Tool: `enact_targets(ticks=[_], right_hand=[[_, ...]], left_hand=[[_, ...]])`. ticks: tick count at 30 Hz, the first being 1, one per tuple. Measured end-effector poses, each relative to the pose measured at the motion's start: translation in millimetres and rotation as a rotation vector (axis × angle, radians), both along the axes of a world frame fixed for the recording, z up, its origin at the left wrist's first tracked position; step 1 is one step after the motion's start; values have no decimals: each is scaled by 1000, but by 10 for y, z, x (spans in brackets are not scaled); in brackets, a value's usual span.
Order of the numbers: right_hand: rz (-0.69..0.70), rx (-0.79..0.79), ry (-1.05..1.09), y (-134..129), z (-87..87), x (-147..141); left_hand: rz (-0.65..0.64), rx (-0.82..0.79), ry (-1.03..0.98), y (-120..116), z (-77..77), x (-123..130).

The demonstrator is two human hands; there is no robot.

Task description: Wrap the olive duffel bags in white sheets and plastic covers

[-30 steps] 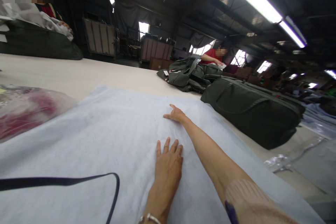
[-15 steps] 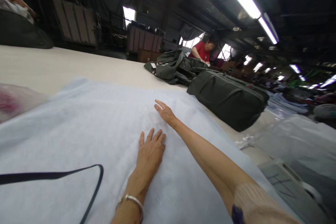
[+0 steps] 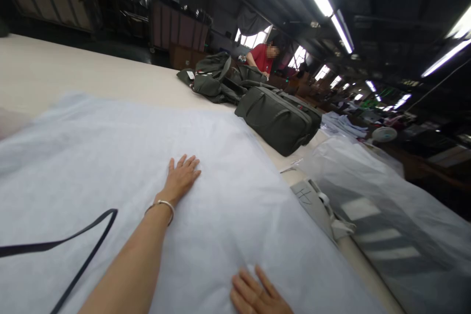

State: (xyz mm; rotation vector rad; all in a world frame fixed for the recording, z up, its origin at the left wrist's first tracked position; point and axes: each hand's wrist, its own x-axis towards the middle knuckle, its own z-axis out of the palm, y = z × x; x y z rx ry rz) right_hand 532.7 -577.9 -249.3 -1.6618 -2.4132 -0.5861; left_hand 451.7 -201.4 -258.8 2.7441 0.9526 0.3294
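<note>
A large pale blue-white sheet is spread over the table in front of me. On its middle rests my left hand, palm down with the fingers spread, a silver bangle at the wrist. My right hand lies nearer to me at the bottom edge of the view, its fingers stretched out on the sheet and the thumb side apart. Faint creases show in the fabric by both hands. A dark strap loops across the sheet left of my left arm.
Dark green bags stand beyond the sheet's far right edge. A grey board with handwriting and a clear plastic-wrapped bundle lie to the right. Behind the bags a person in red bends over. Carts stand beyond the cream table.
My right hand has moved back toward me and to the right across the sheet. My left hand now reaches farther over it. The view has turned right.
</note>
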Motion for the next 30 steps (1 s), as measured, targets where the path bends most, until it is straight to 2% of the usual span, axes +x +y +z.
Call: enact_targets(ticks=[2, 5, 7, 9, 11, 13, 15, 17, 20, 23, 25, 28, 30], right_hand=[[-14, 71, -7, -77, -201, -64], [-38, 39, 30, -100, -275, -102], [-32, -42, 89, -99, -233, -109], [-31, -142, 173, -92, -158, -114], [-50, -227, 263, -95, -43, -117], [-71, -291, 330, -155, 125, -121], [-106, -329, 385, -328, 332, -137], [-195, -345, 455, -635, 533, -178], [-367, -388, 551, -1244, 726, -301], [-468, -458, 583, -1783, 733, -457], [-515, -509, 588, -1999, 652, -542], [-577, -551, 578, -2105, 486, -621], [-592, -505, 579, -2093, 383, -647]], left_hand=[[-2, -1, 32, -16, 130, -10], [22, 48, 29, -214, 388, -90], [16, 88, 24, -523, 529, -220], [-10, 111, 36, -968, 567, -423], [-32, 136, 44, -1493, 462, -686], [-74, 219, -17, -2023, 234, -978], [-95, 327, -98, -2511, -27, -1269], [-155, 387, -146, -2947, -226, -1539], [-205, 353, -153, -3495, -341, -1850], [-214, 266, -125, -3878, -350, -2002], [-222, 197, -88, -4033, -358, -2034], [-236, 80, -15, -4132, -365, -2045], [-248, 8, 32, -4135, -351, -2057]])
